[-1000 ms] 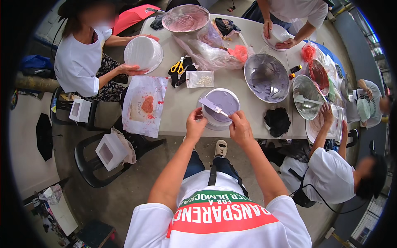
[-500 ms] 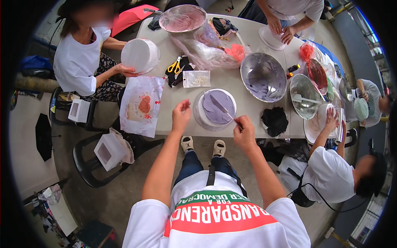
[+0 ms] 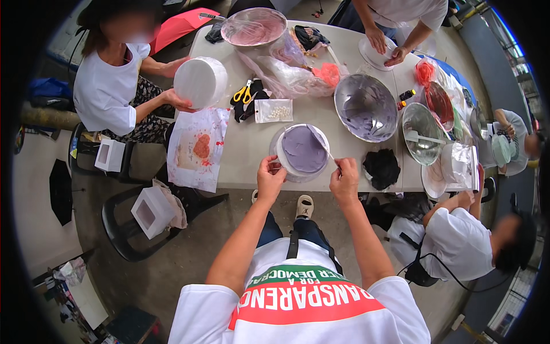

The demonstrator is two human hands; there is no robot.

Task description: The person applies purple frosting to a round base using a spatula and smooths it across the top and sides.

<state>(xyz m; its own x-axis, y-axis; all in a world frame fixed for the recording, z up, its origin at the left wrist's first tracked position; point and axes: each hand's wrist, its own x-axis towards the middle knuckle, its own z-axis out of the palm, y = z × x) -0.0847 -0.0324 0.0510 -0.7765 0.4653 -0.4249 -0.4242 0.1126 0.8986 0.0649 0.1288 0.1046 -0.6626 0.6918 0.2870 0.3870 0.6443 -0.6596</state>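
A round white cake (image 3: 286, 160) with a lavender frosted top (image 3: 303, 149) sits on a round board or stand at the table's near edge. My left hand (image 3: 270, 172) grips the edge of that base at the cake's left side, fingers curled round it. In my right hand (image 3: 344, 178), to the right of the cake, is a spatula (image 3: 319, 142), its blade tilted along the top's right rim. Just beyond lie a clear packet of pale beads (image 3: 274, 110) and yellow scissors (image 3: 242, 93) on black cloth. A steel bowl smeared with lavender frosting (image 3: 365, 106) stands behind, to the right.
Co-workers surround the table: one holds a white round cake (image 3: 200, 80) at left, one works at top right, others at right. A stained paper sheet (image 3: 197, 143), pink-frosting bowl (image 3: 252, 26), glass bowl (image 3: 421, 146) and black cloth (image 3: 380, 169) share the table. Chairs with boxes (image 3: 152, 209) stand left.
My left hand has returned to the base's edge after being lifted away. The spatula has moved from across the middle to the right rim. The left co-worker's cake has shifted slightly.
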